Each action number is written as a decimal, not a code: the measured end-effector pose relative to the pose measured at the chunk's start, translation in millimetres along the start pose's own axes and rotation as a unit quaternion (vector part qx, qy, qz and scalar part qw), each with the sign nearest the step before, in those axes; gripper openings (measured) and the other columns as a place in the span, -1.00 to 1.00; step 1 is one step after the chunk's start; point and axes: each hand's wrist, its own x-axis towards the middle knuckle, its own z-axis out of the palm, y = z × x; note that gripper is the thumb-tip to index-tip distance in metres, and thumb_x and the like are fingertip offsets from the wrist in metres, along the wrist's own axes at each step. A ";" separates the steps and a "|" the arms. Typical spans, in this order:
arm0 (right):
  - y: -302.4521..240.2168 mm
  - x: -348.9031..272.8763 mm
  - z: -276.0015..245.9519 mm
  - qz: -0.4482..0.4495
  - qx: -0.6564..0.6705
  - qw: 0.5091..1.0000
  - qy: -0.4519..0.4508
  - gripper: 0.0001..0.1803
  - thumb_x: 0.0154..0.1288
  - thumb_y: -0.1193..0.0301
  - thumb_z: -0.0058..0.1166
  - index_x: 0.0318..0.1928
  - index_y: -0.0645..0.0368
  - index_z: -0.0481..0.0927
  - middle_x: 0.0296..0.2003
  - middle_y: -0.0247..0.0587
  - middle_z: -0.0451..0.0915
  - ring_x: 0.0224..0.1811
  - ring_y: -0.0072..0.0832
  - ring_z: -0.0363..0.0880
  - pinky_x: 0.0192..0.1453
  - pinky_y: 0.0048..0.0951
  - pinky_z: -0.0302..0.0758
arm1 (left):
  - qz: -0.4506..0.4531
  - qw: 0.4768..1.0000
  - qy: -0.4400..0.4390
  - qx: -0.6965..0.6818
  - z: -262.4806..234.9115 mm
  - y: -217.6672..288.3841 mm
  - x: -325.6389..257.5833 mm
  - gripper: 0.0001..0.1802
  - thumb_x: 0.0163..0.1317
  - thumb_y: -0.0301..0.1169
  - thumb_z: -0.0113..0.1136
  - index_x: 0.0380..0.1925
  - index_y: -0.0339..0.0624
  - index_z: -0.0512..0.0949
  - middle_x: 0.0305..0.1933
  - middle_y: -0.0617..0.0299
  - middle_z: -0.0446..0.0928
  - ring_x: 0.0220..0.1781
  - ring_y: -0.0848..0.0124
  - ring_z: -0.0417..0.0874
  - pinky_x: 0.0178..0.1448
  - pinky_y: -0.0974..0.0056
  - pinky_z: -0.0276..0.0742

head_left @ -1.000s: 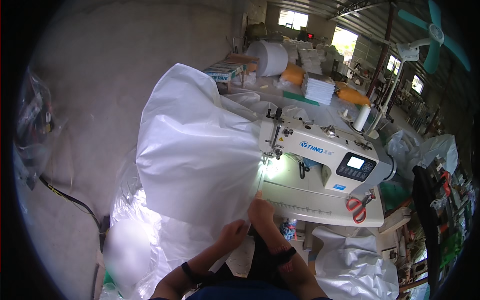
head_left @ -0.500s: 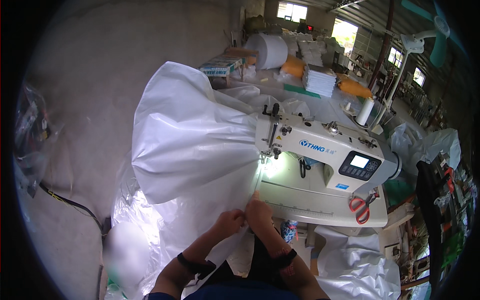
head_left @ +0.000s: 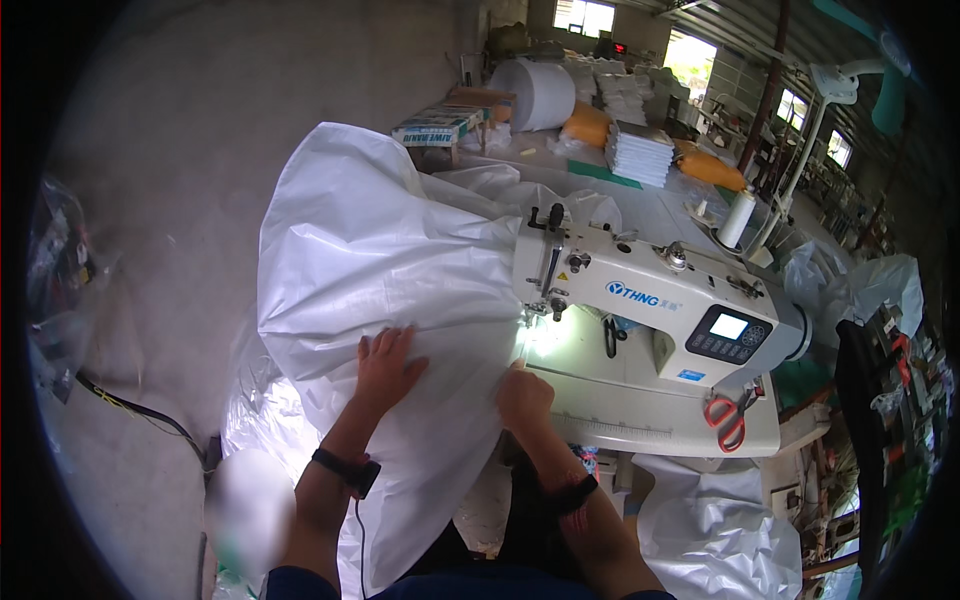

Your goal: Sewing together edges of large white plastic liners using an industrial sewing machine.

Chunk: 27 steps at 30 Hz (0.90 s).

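Observation:
A large white plastic sheet [head_left: 380, 255] is bunched in folds left of the white sewing machine [head_left: 595, 270], with its right edge at the lit needle area. My left hand [head_left: 388, 368] lies on the sheet with its fingers spread. Close in front of the needle, my right hand [head_left: 525, 398] is closed on the sheet's edge, thumb side toward the machine. What its fingertips pinch is partly hidden. Under the machine's arm lie small black thread snips [head_left: 611, 337]. Red-handled scissors [head_left: 725, 424] rest at the right end of the machine bed [head_left: 590, 392].
A white thread cone [head_left: 737, 220] stands behind the machine. Farther back are a big white roll [head_left: 537, 95], a stack of folded white sheets [head_left: 639, 155] and orange sacks [head_left: 710, 171]. More white sheeting [head_left: 715, 530] hangs below the bed at right. A cable [head_left: 140, 402] runs at far left.
My left hand has left its place beside the right one, moved up and left, and opened onto the sheet. My right hand has shifted slightly up toward the needle.

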 end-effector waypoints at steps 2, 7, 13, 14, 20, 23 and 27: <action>2.4 11.7 2.1 0.024 0.011 1.000 0.015 -0.73 0.23 0.43 -0.22 -0.19 0.31 0.51 -0.45 -0.08 0.62 -0.39 -0.19 0.65 -0.31 -0.24 0.56 | -0.004 1.000 -0.014 0.014 3.8 -2.9 11.6 -0.38 0.16 -0.06 0.11 0.20 -0.01 0.29 0.19 -0.01 0.29 0.32 0.06 0.22 0.32 -0.28 -0.05; 10.4 41.0 8.1 0.043 0.031 0.998 -0.016 -0.73 0.28 0.41 -0.26 -0.22 0.27 0.51 -0.35 -0.04 0.62 -0.28 -0.18 0.64 -0.21 -0.23 0.54 | -0.016 0.998 -0.044 0.031 10.3 -2.6 39.3 -0.39 0.21 -0.01 0.01 0.23 0.04 0.26 0.26 -0.04 0.24 0.36 0.02 0.17 0.33 -0.31 -0.12; 8.9 52.9 9.2 0.051 0.044 0.997 -0.026 -0.71 0.27 0.35 -0.23 -0.14 0.26 0.47 -0.34 -0.04 0.62 -0.23 -0.15 0.63 -0.16 -0.21 0.53 | -0.053 0.996 -0.051 0.050 22.7 -6.2 66.2 -0.40 0.23 0.00 -0.02 0.24 0.10 0.25 0.32 -0.03 0.17 0.40 0.05 0.10 0.35 -0.31 -0.16; 8.2 50.9 5.7 0.071 0.040 0.996 -0.037 -0.68 0.26 0.33 -0.21 -0.09 0.26 0.45 -0.34 -0.03 0.61 -0.23 -0.14 0.62 -0.15 -0.20 0.53 | -0.057 0.994 -0.068 0.057 23.3 -6.1 69.4 -0.39 0.22 0.00 -0.02 0.25 0.09 0.23 0.32 -0.02 0.17 0.40 0.07 0.10 0.35 -0.30 -0.15; 21.6 -32.0 -4.4 0.070 0.253 0.964 -0.032 -0.58 0.24 0.30 -0.09 0.06 0.24 0.33 -0.34 0.00 0.60 -0.25 -0.11 0.61 -0.19 -0.22 0.52 | -0.039 0.991 -0.087 0.090 -2.7 -8.2 46.2 -0.35 0.15 0.02 0.07 0.23 0.09 0.28 0.27 0.02 0.25 0.39 0.09 0.13 0.34 -0.32 -0.14; 37.0 -86.6 21.3 0.102 0.438 0.865 -0.222 -0.53 0.31 0.26 -0.07 0.14 0.26 0.29 -0.18 -0.04 0.58 -0.23 -0.23 0.61 -0.22 -0.31 0.55 | -0.034 0.989 0.056 0.130 -27.9 -17.9 -2.0 -0.34 0.05 0.00 0.20 0.16 0.06 0.36 0.20 0.08 0.35 0.34 0.10 0.21 0.33 -0.33 -0.14; 23.9 -100.1 71.2 0.191 0.600 0.679 -0.377 -0.63 0.34 0.27 -0.09 0.06 0.22 0.38 -0.23 -0.09 0.57 -0.22 -0.39 0.58 -0.18 -0.35 0.52 | -0.099 0.981 0.111 0.125 -50.0 -26.8 -53.7 -0.36 0.03 -0.04 0.24 0.13 0.03 0.39 0.15 0.09 0.38 0.31 0.10 0.23 0.30 -0.35 -0.09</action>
